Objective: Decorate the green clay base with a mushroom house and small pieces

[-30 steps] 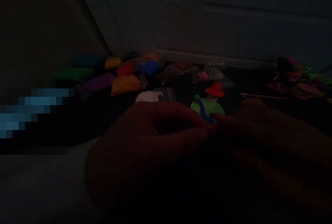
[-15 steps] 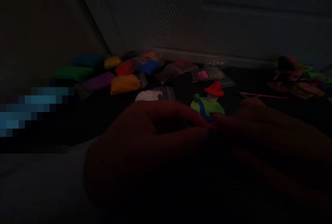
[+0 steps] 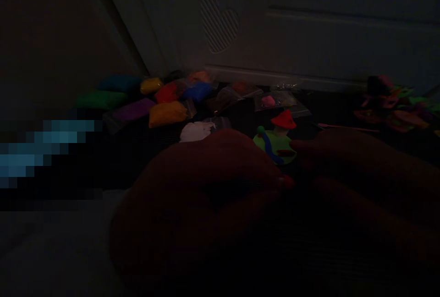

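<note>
The scene is very dark. My left hand (image 3: 206,196) and my right hand (image 3: 357,182) meet low in the middle, fingertips pinched together on a tiny red bit of clay (image 3: 287,181). Just behind the fingertips stands a small clay figure (image 3: 277,143) with a light green body, a blue strip across it and a red cone hat (image 3: 283,119). The figure rests on a dark surface, apart from both hands.
Several clay packets lie at the back left: green (image 3: 99,100), purple (image 3: 132,109), orange (image 3: 167,112), red (image 3: 166,93), blue (image 3: 196,90), white (image 3: 195,131). A pink stick (image 3: 347,127) and coloured plastic tools (image 3: 395,102) lie right. A pale panel with a heart cut-out (image 3: 218,19) stands behind.
Both hands have dropped slightly and the left hand has rolled over, knuckles higher. The pinched red bit has moved a little down and right, away from the figure.
</note>
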`<state>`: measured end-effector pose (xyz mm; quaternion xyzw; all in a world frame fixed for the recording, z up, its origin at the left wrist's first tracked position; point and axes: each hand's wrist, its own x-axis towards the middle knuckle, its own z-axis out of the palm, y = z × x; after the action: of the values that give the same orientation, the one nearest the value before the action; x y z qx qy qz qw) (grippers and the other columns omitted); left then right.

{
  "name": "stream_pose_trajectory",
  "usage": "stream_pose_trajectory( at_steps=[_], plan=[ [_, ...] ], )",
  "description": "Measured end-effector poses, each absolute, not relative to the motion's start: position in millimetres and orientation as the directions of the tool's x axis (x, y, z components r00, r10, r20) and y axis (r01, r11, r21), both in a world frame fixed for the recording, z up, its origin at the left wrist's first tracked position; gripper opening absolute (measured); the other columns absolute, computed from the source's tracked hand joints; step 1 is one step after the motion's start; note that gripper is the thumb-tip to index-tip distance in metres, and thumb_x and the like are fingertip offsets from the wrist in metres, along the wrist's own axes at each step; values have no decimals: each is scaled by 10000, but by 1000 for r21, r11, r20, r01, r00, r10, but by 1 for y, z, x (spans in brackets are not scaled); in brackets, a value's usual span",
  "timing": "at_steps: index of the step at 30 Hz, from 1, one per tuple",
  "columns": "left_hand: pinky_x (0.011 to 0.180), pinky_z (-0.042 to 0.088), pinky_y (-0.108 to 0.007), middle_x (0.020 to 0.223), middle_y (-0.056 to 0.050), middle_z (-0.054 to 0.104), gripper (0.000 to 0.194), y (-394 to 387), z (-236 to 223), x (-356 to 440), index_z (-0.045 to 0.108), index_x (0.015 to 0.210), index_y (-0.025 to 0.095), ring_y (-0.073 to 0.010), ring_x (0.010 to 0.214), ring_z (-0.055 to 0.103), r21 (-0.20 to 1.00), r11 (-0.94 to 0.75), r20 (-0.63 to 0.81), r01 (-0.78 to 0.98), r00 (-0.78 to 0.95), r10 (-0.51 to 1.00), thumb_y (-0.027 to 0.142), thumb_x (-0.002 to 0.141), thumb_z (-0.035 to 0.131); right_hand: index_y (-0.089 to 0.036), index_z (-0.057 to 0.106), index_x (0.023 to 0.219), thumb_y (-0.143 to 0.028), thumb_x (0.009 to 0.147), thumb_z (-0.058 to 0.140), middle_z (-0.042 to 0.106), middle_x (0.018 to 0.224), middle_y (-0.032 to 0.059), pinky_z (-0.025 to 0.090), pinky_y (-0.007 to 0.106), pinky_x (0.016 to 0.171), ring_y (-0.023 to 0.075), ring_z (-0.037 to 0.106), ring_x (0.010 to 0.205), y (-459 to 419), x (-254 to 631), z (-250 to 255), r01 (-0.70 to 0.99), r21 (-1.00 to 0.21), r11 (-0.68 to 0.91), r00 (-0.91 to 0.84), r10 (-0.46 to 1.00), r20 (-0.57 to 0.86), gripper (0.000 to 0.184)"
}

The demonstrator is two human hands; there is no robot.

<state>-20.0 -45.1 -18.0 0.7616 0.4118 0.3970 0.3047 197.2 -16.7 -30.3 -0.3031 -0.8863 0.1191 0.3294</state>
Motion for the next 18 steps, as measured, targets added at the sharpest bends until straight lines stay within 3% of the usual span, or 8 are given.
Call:
stream_pose_trajectory(
  at_steps=[4,9,12,18],
  plan=[
    [727,512,-178,842,23,686,124,-47,-20,-19,671,801,222,-124,817,620,792,-479,350,379,360,865,135,729,621,-282,555,1086,-243,812,541,580,1044,-63,473,132,795,66,545,922,-15,195,-30,449,-477,755,-561,654,507,278],
    [720,505,-177,863,38,673,98,-45,-22,-21,667,813,242,-118,815,624,841,-389,262,377,346,901,187,743,624,-247,568,1033,-212,798,555,585,1034,-68,428,83,835,35,528,953,-13,193,-29,425,-424,800,-592,600,539,238],
    [692,496,-162,843,56,681,83,-43,-22,-21,673,810,255,-106,785,631,855,-330,196,400,339,920,232,742,631,-246,571,1020,-238,797,565,587,1029,-50,427,114,841,54,518,995,-14,194,-29,422,-390,818,-599,575,558,224],
    [617,484,-152,846,58,692,106,-42,-23,-18,670,832,265,-106,734,639,891,-187,49,413,323,945,309,746,627,-220,590,937,-211,788,580,590,879,-17,432,227,778,84,538,889,-14,191,-26,354,-286,891,-628,453,633,149]
  ],
)
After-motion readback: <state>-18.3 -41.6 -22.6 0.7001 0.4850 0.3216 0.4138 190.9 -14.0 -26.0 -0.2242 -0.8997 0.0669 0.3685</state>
